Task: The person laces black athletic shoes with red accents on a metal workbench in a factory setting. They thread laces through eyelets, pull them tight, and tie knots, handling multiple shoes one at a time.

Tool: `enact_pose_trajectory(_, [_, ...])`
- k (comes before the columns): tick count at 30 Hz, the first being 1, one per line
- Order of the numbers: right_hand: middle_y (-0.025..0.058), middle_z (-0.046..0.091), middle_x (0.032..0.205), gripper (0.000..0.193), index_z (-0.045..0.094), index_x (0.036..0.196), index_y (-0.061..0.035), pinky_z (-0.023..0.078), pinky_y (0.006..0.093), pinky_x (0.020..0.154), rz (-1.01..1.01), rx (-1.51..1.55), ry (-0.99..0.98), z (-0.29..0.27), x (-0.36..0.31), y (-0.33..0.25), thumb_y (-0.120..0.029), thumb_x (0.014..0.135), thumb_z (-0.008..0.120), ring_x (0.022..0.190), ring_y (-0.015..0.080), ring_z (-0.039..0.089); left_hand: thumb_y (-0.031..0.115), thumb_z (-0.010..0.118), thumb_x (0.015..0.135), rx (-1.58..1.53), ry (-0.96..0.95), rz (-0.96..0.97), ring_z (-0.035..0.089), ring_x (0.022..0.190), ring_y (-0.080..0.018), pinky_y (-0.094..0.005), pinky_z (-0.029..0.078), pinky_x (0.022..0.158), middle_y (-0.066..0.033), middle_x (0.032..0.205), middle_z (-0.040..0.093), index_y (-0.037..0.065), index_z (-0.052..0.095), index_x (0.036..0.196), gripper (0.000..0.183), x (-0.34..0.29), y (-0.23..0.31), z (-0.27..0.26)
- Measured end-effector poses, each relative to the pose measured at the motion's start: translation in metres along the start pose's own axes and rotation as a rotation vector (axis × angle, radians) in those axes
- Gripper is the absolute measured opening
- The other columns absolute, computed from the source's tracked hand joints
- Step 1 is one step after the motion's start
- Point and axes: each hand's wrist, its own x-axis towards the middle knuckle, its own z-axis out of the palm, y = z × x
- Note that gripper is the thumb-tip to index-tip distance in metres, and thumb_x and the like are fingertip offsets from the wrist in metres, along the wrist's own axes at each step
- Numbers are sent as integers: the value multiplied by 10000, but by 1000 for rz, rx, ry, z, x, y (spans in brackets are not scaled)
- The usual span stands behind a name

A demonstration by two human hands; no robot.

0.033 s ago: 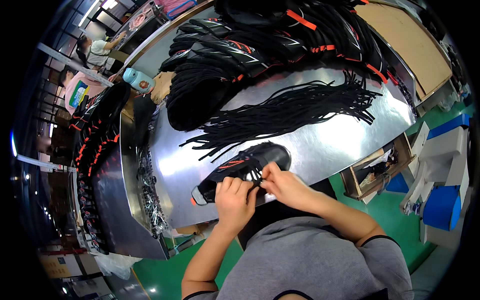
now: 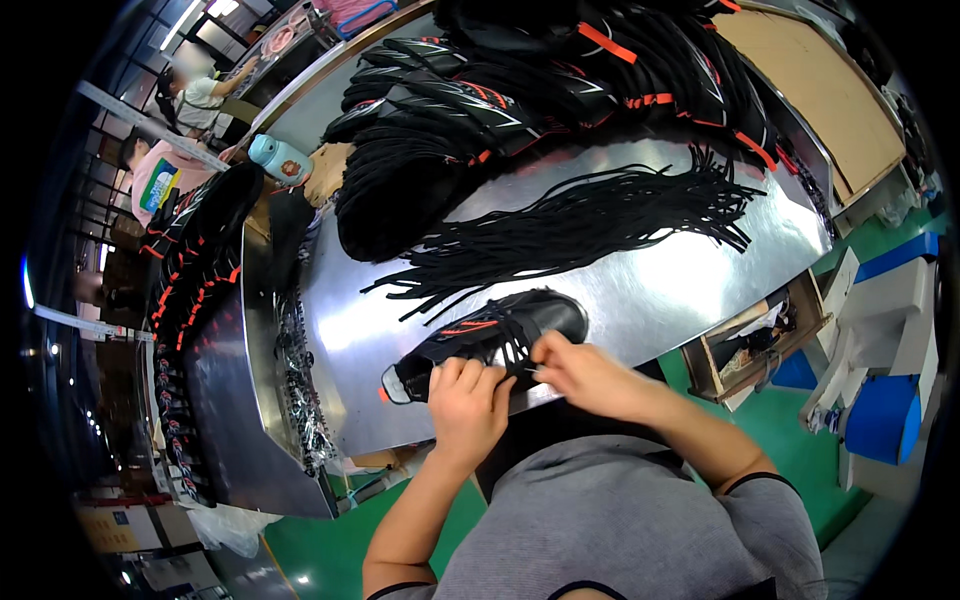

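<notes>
A black shoe upper (image 2: 470,337) with orange and white markings lies on its side on the metal table, near its front edge. My left hand (image 2: 468,398) is closed on the upper's near edge, beside the lacing, and steadies it. Black lace rows (image 2: 516,343) cross the upper's opening between my hands. My right hand (image 2: 575,372) is pinched shut just right of these rows, on what looks like the end of a shoelace; its fingertips partly hide it. Beyond the upper lies a long loose bundle of black shoelaces (image 2: 580,222).
Stacked black shoe uppers (image 2: 450,110) fill the table's far side. More uppers (image 2: 200,250) line the left bench. A light blue bottle (image 2: 280,158) stands at the far left, near two people. A wooden drawer (image 2: 755,345) juts out below the table's right edge.
My right hand has drawn slightly to the right and away from my left hand. The upper has shifted a little; my left hand stays nearly in place.
</notes>
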Motion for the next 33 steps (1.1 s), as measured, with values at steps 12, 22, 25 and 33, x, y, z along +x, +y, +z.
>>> enact_pose_trajectory(12, [64, 679, 811, 213, 634, 1037, -79, 523, 357, 557, -668, -482, 24, -11, 19, -53, -57, 826, 663, 703, 238, 695, 108, 677, 704, 279, 60, 290, 558, 797, -162, -334, 398, 687, 20, 779, 533, 99, 718, 919, 220, -17, -10, -20])
enact_pose_trajectory(22, [68, 684, 781, 163, 607, 984, -68, 526, 383, 575, -342, -487, 100, 17, 15, -38, -138, 858, 684, 717, 258, 703, 90, 684, 706, 232, 142, 275, 552, 788, -175, -336, 399, 700, 9, 760, 520, 90, 725, 917, 215, -16, -9, -10])
enact_pose_trajectory(25, [69, 720, 798, 166, 666, 1006, -76, 529, 362, 610, -200, -174, 78, 13, 22, -29, -149, 872, 730, 695, 235, 696, 90, 728, 706, 160, 123, 262, 543, 762, -187, -348, 384, 683, 11, 733, 532, 98, 735, 888, 182, -12, -8, -8])
enact_pose_trajectory(33, [29, 714, 878, 213, 688, 1078, -38, 529, 271, 725, -381, 318, 430, -110, 67, -84, -125, 885, 718, 764, 144, 677, 86, 809, 680, -82, -93, 165, 534, 750, -228, -369, 370, 661, -13, 743, 549, 100, 716, 840, 185, -7, -10, -16])
